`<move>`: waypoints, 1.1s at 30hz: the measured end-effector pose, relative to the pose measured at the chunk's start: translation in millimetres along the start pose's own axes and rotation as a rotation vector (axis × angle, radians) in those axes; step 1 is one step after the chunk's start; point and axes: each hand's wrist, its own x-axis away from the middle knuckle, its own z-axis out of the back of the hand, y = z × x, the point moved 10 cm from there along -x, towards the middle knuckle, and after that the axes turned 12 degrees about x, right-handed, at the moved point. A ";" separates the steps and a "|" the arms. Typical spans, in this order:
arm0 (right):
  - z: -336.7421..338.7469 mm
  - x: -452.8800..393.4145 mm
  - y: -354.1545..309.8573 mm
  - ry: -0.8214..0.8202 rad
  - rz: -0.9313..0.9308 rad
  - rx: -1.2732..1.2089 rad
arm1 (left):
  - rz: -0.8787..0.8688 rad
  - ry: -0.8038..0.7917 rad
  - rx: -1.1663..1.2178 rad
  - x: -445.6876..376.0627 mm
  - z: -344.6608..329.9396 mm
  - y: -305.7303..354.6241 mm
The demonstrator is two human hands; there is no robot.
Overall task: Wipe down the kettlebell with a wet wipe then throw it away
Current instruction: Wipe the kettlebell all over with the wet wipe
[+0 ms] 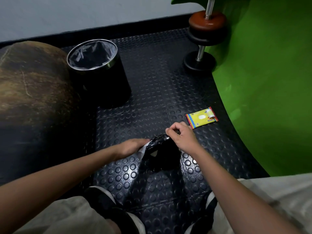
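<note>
Dark on dark down here: the black kettlebell [160, 154] sits on the black studded floor mat [152, 85], and its lower body melts into shadow, so its outline is hard to trace. Only the glossy handle at the top catches light. The right hand [182, 137] covers the right end of that handle, fingers curled around it in a firm grip. The left hand [133, 146] is pressed against the left side of the handle, holding a white wet wipe [142, 150]; just a strip of the wipe shows below the fingers, the rest is hidden under the hand, and how the fingers lie cannot be made out.

Both forearms run off the near edge, with light shorts and black-and-white shoes partly cut off there.

Open mat stretches far and to the right of the kettlebell. The yellow wipes packet [201, 117] lies flat near the right hand, just beyond it, not touching. A curved green wall [270, 81] closes the right side. Far left, well apart from the kettlebell, stands a black bin [99, 71] with a metal rim and a liner, mouth open. A big brown ball [30, 81] crowds the left, cut off by the frame. A dumbbell [205, 31] stands upright at the far right, its top out of view.
</note>
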 end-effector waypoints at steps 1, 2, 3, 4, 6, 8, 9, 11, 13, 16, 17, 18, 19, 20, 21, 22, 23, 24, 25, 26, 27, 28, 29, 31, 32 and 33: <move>-0.3 -0.2 -0.1 -0.001 0.000 -0.001 | 0.004 0.012 -0.009 0.4 2.1 -0.9; -0.5 -0.3 -0.7 -0.001 0.000 0.002 | -0.002 0.019 -0.032 1.4 2.9 0.1; -0.6 -0.4 -1.1 -0.001 0.000 0.003 | -0.019 0.022 -0.068 2.0 2.9 2.0; -0.3 -0.4 -1.7 0.001 0.001 0.002 | -0.037 0.028 -0.096 2.3 3.2 4.6; -0.3 -0.7 -2.0 0.000 0.004 -0.003 | -0.042 0.053 -0.077 3.6 4.4 5.9; -0.3 -0.5 -1.2 -0.001 0.001 -0.005 | 0.008 0.043 -0.004 4.1 3.9 -0.1; -0.4 -0.4 -1.0 -0.001 -0.001 -0.004 | 0.037 0.026 0.012 4.3 2.7 -3.7; -0.4 0.6 -1.6 -0.005 -0.002 0.000 | 0.085 -0.001 -0.009 5.7 1.7 -7.3; -0.1 1.3 -3.0 -0.008 0.000 -0.001 | 0.112 0.009 -0.023 6.6 4.5 -5.2; 1.1 2.5 -3.4 -0.002 -0.001 -0.007 | 0.112 -0.026 0.041 7.4 -4.3 5.6; 1.5 2.7 -2.8 0.003 0.001 -0.010 | 0.103 -0.040 0.072 7.0 -8.7 9.2; 2.0 2.8 -2.3 0.006 0.002 -0.012 | 0.092 -0.041 0.092 5.5 -10.4 10.1; 2.0 2.5 -1.9 0.008 0.004 -0.013 | 0.090 -0.033 0.118 3.8 -11.2 9.1; 2.1 2.5 -2.0 0.009 0.005 -0.014 | 0.097 -0.018 0.138 1.9 -9.5 5.5; 2.0 2.4 -2.7 0.010 0.005 -0.014 | 0.104 -0.006 0.147 1.7 -8.4 3.2; 1.6 2.3 -3.4 0.009 0.002 -0.012 | 0.114 0.014 0.142 0.4 -5.4 -2.0; 0.9 1.9 -3.9 0.008 -0.002 -0.009 | 0.117 0.033 0.109 0.3 -2.5 -4.3; 0.6 1.7 -4.5 0.010 -0.004 -0.009 | 0.109 0.063 0.054 -0.3 1.8 -4.9; 0.6 1.7 -4.7 0.015 -0.005 -0.009 | 0.091 0.091 -0.003 -0.5 4.8 -3.8; 1.1 2.0 -5.2 0.021 -0.002 -0.005 | 0.079 0.113 -0.052 0.5 5.7 -2.4; 1.3 2.1 -5.7 0.024 0.002 0.001 | 0.073 0.124 -0.094 2.9 4.3 0.3; 1.4 2.1 -5.9 0.024 0.006 0.009 | 0.067 0.124 -0.125 3.9 2.8 1.3; 1.3 1.9 -5.7 0.026 0.006 0.011 | 0.061 0.121 -0.143 6.9 0.4 4.0; 1.7 2.2 -4.7 0.027 0.004 0.003 | 0.081 0.119 -0.151 5.6 0.7 1.4; 1.7 2.4 -4.3 0.025 0.004 0.000 | 0.109 0.127 -0.134 3.1 3.5 -1.5; 1.6 2.5 -3.8 0.024 0.006 0.000 | 0.134 0.129 -0.126 0.0 6.2 -2.7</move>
